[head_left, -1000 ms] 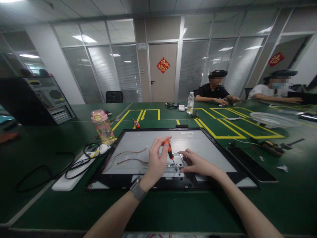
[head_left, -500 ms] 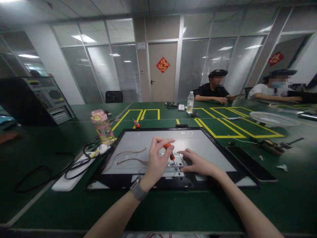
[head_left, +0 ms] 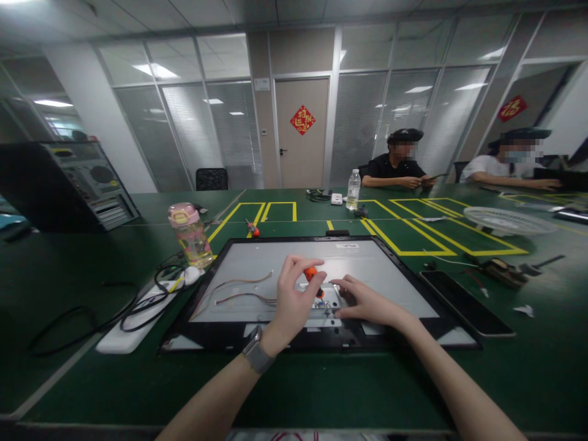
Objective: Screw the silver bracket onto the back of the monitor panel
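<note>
My left hand (head_left: 296, 294) is closed round the orange and black handle of a screwdriver (head_left: 311, 273). The tool stands tilted, tip down, over a small metal bracket (head_left: 331, 294) with hinge-like parts. Its shaft is mostly hidden. This bracket lies on the grey back of a flat display panel (head_left: 243, 257) with a black frame. At the bracket's right edge rests my right hand (head_left: 362, 301), thumb and fingers apart and curved beside the metal. Thin cables (head_left: 243, 296) run across the panel left of my left hand.
Left of the panel are a pink-lided bottle (head_left: 190, 236), a white power strip (head_left: 133, 321) and black cords. A phone (head_left: 466, 303) lies to the right. Another red screwdriver (head_left: 255, 232) and a water bottle (head_left: 353, 190) are behind. Two people sit at the far right.
The screwdriver handle has turned slightly in my left hand, while both hands keep their places. A person across the table has shifted their hands.
</note>
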{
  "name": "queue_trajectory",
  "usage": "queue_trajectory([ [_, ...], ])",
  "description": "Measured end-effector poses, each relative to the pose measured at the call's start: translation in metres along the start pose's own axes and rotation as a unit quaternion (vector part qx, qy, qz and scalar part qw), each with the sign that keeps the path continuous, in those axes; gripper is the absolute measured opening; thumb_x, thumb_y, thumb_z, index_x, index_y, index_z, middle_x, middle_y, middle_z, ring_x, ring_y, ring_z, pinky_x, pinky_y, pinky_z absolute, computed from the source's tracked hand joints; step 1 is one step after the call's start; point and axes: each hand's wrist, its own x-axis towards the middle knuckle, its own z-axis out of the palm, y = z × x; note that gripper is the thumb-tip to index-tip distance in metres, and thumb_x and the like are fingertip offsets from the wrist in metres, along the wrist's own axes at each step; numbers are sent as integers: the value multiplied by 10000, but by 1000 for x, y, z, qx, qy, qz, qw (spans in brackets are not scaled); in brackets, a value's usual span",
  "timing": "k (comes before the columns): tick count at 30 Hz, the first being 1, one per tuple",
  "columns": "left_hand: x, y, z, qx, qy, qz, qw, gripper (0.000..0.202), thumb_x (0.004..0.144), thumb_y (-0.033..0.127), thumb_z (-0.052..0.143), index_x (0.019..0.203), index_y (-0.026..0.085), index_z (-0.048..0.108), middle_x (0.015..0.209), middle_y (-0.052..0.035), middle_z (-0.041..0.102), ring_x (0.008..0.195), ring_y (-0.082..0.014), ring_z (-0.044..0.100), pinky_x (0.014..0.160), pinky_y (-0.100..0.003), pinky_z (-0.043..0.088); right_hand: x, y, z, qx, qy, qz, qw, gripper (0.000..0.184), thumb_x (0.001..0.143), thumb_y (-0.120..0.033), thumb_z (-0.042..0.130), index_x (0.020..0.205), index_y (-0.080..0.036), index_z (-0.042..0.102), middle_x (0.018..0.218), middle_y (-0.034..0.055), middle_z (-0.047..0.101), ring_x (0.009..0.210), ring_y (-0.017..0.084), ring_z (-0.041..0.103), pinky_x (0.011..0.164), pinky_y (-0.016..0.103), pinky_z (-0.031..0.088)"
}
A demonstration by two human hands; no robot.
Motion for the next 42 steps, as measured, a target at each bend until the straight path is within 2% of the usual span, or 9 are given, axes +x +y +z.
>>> queue_trajectory([
  [6, -2, 2, -2, -16, -13, 3, 1000, 331, 968, 229, 349, 1170, 216, 611, 1083, -75, 562, 974, -193, 548, 857, -318, 438, 0, -3, -1, -2, -1, 0, 1000, 665, 714, -408, 712, 1306, -192, 500, 1021, 63, 503, 894, 220, 562, 836, 345, 473],
  [9, -1, 3, -1, -14, -19, 9, 1000, 274, 951, 224, 433, 1157, 217, 613, 992, -59, 606, 908, -182, 570, 817, -302, 446, 0, -4, -1, -2, -1, 6, 1000, 669, 709, -387, 721, 1307, -188, 499, 1022, 65, 506, 894, 218, 561, 840, 340, 472],
  [14, -3, 1, 1, 55, 44, 26, 997, 103, 846, 283, 634, 888, 209, 692, 822, -12, 504, 766, -156, 521, 744, -281, 442, 0, -4, 0, -6, -3, 8, 1000, 648, 713, -354, 724, 1299, -189, 501, 1035, 69, 512, 880, 211, 560, 827, 337, 477],
  [20, -4, 1, -2, 6, 8, 8, 1000, 352, 967, 230, 322, 1143, 205, 627, 1063, -74, 555, 969, -194, 547, 843, -328, 449, 0, -3, -1, 2, -7, 5, 1000, 648, 730, -375, 704, 1315, -199, 489, 1042, 69, 503, 921, 221, 562, 853, 343, 470],
  [24, -1, 1, 0, -9, 1, 4, 1000, 274, 952, 217, 418, 1148, 202, 609, 956, -50, 603, 882, -170, 572, 789, -290, 455, -1, -5, -2, 1, -5, 8, 1000, 660, 716, -389, 707, 1311, -192, 499, 1044, 70, 507, 926, 230, 564, 854, 346, 466],
  [28, -1, 1, 1, 15, 19, 11, 1000, 168, 904, 249, 542, 1002, 212, 673, 852, -20, 552, 776, -149, 544, 730, -266, 447, -1, -5, -2, -3, -4, 14, 1000, 658, 711, -390, 711, 1308, -210, 502, 1041, 64, 507, 905, 223, 564, 835, 339, 472],
  [31, -3, 0, -1, 4, 18, 7, 1000, 227, 932, 268, 468, 987, 210, 680, 860, -24, 514, 772, -151, 529, 720, -271, 448, 0, -2, 0, -5, -1, 11, 1000, 661, 711, -388, 717, 1311, -222, 497, 1037, 60, 506, 896, 219, 563, 838, 346, 474],
  [34, -5, 0, -3, -19, -1, -1, 1000, 346, 954, 223, 329, 1091, 204, 646, 995, -60, 537, 883, -180, 543, 776, -303, 454, 1, 1, 1, 1, -1, 4, 1000, 655, 716, -387, 715, 1312, -227, 495, 1040, 59, 502, 909, 219, 563, 852, 351, 473],
  [42, -1, -3, 0, -25, -10, -23, 999, 288, 960, 218, 391, 1169, 203, 588, 939, -46, 623, 860, -167, 582, 776, -289, 451, 0, -3, -1, 2, -5, 11, 1000, 656, 714, -386, 712, 1308, -205, 500, 1032, 66, 509, 917, 230, 563, 844, 357, 472],
])
